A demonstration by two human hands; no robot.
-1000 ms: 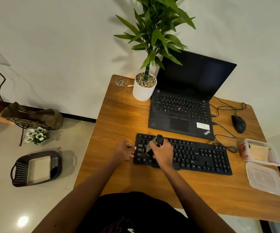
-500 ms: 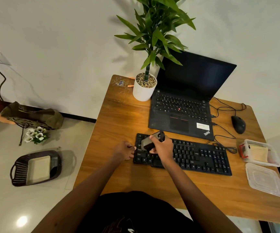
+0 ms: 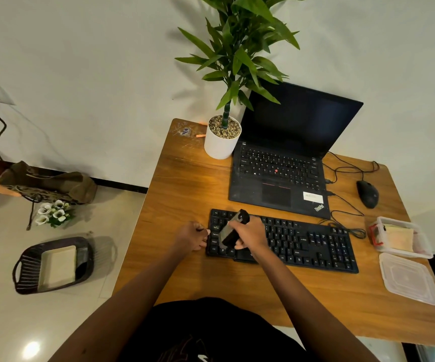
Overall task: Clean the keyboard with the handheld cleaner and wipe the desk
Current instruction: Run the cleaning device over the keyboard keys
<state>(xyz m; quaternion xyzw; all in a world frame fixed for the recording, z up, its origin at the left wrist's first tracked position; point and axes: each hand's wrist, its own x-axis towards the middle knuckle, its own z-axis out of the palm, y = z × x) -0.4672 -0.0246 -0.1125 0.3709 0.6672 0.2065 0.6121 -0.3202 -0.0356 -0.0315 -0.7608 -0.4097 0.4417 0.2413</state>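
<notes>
A black external keyboard [image 3: 302, 241] lies across the wooden desk [image 3: 185, 192] in front of me. My right hand [image 3: 250, 235] grips a small grey-and-black handheld cleaner [image 3: 233, 229], tilted with its lower end down on the keys at the keyboard's left end. My left hand [image 3: 191, 236] rests on the desk against the keyboard's left edge, its fingers curled, the fingertips touching the keyboard's side.
An open black laptop [image 3: 279, 178] and a potted plant in a white pot [image 3: 221, 142] stand behind the keyboard. A black mouse [image 3: 367, 193] and cables lie at right, with a plastic box [image 3: 400, 237] and its lid [image 3: 407, 278]. A basket [image 3: 52, 265] sits on the floor.
My right hand has swept the cleaner over the left keys, up toward the top row and back down toward the bottom-left keys. My left hand has stayed put.
</notes>
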